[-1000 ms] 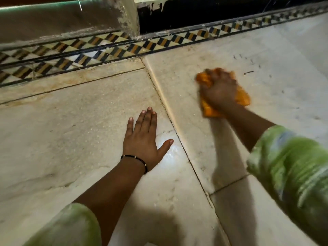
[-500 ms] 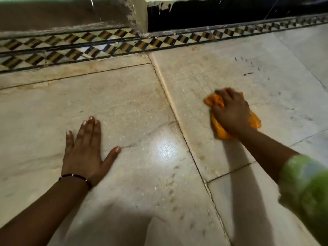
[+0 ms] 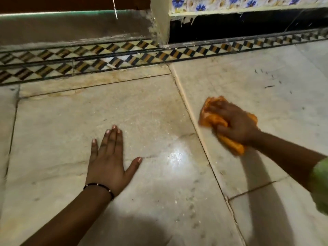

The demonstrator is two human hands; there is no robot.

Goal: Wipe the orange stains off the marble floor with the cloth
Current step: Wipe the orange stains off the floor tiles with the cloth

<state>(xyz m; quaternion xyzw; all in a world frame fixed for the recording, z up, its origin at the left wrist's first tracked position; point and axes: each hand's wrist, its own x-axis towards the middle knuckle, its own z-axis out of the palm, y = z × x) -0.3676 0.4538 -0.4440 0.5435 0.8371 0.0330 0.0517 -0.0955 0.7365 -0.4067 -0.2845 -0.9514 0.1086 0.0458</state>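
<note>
1. The left hand (image 3: 106, 162) is bare, with short, pale nails.
2. A thin black beaded bracelet (image 3: 99, 188) with a few small light beads circles the left wrist.
3. The left forearm is uncovered.
4. The right hand (image 3: 237, 123) wears no rings or bands.
5. A light green, mottled sleeve (image 3: 320, 183) covers the right arm above the bare forearm.

Left hand (image 3: 108, 162) flat on floor (image 3: 53, 139), left of the joint; right hand (image 3: 237, 125) on cloth (image 3: 209, 116), right of it. Border strip (image 3: 106, 57) runs behind both.
</note>
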